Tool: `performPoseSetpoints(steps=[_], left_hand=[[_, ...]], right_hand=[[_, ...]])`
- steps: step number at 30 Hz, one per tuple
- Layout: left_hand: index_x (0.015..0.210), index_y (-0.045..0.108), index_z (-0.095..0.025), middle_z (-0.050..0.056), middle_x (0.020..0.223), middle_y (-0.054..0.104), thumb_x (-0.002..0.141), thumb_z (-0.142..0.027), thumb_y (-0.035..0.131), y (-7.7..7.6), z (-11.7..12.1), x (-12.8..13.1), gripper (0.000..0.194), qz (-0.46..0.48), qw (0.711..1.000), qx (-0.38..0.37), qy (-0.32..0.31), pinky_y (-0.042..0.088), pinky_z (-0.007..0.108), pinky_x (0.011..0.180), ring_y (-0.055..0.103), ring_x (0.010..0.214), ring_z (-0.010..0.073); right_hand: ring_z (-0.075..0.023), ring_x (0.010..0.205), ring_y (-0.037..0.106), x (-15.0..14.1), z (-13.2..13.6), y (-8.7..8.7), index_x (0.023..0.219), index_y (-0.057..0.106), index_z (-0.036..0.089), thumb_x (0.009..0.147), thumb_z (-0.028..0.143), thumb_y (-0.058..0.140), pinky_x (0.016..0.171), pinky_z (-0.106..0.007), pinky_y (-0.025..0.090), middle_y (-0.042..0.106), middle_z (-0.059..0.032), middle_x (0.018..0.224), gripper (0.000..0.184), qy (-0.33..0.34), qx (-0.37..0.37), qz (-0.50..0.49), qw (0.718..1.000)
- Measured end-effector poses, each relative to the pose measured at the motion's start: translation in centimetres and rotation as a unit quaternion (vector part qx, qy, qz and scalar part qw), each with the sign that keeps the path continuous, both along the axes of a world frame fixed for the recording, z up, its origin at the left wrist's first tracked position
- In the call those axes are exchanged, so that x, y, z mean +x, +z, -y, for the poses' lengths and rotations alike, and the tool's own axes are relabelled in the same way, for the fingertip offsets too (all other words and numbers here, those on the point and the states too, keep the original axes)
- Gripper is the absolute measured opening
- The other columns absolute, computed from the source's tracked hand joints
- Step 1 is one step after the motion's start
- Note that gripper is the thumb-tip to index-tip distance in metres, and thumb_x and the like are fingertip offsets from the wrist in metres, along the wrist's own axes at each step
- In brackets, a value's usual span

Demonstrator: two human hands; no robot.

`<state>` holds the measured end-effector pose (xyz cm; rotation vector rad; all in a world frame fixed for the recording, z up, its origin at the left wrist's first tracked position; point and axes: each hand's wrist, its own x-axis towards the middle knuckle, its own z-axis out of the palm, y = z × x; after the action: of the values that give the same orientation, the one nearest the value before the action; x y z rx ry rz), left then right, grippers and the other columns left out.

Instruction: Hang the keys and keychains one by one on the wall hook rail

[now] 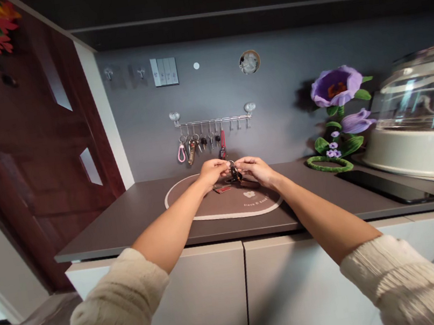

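Both my hands pinch a bunch of keys [236, 175] on a metal ring above the brown mat [208, 213]. My left hand [214, 170] grips the ring from the left side, its fingers closed. From the right, my right hand [256, 168] has its fingertips closed on the same key ring. Under the hands, a small red item [223, 189] lies on the mat, too small to identify. Behind them, several keys and key fobs hang from a hook rail [213, 121] on the wall, among them a pink loop [181, 152] and a red strap [223, 139].
The mat lies on a dark countertop [119, 220] above white cabinet doors [196, 296]. To the right are a purple artificial flower [336, 87], a black phone-like slab [387, 186] and a white appliance with a clear cover [414, 146]. A dark red door [37, 157] stands left.
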<state>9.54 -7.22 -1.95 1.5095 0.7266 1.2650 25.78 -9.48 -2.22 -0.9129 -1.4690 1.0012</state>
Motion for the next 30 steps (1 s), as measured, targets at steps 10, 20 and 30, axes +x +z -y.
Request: performPoseSetpoints(steps=[10,20,30], left_hand=[[0.073,0.061,-0.01,-0.001,0.058,0.059,0.065,-0.019,0.069,-0.2,0.1,0.4,0.014,0.052,0.997,-0.056,-0.011,0.046,0.021,0.061,0.054,0.054,0.0052],[0.078,0.062,-0.01,-0.001,0.062,0.061,0.06,-0.026,0.073,-0.5,-0.2,0.6,0.026,0.048,0.998,-0.009,-0.029,0.044,0.022,0.058,0.051,0.052,0.0053],[0.083,0.064,-0.011,0.005,0.08,0.066,0.072,-0.023,0.059,-0.5,-0.3,0.5,0.017,-0.075,0.987,0.133,0.049,0.044,0.025,0.07,0.057,0.071,0.0112]], right_hand=[[-0.0081,0.06,0.053,-0.1,0.4,0.2,0.075,0.062,0.017,0.056,0.035,0.073,0.066,-0.023,0.042,0.062,0.001,0.068,0.03,0.014,-0.001,-0.01,1.0],[-0.0083,0.062,0.05,0.2,-0.4,-0.2,0.074,0.057,0.016,0.063,0.042,0.067,0.067,-0.024,0.039,0.057,0.0026,0.067,0.03,0.002,0.078,0.047,0.996],[-0.0095,0.065,0.046,0.5,-1.1,-0.6,0.077,0.048,0.017,0.072,0.045,0.054,0.068,-0.024,0.039,0.05,0.0026,0.069,0.029,-0.062,0.135,0.101,0.984]])
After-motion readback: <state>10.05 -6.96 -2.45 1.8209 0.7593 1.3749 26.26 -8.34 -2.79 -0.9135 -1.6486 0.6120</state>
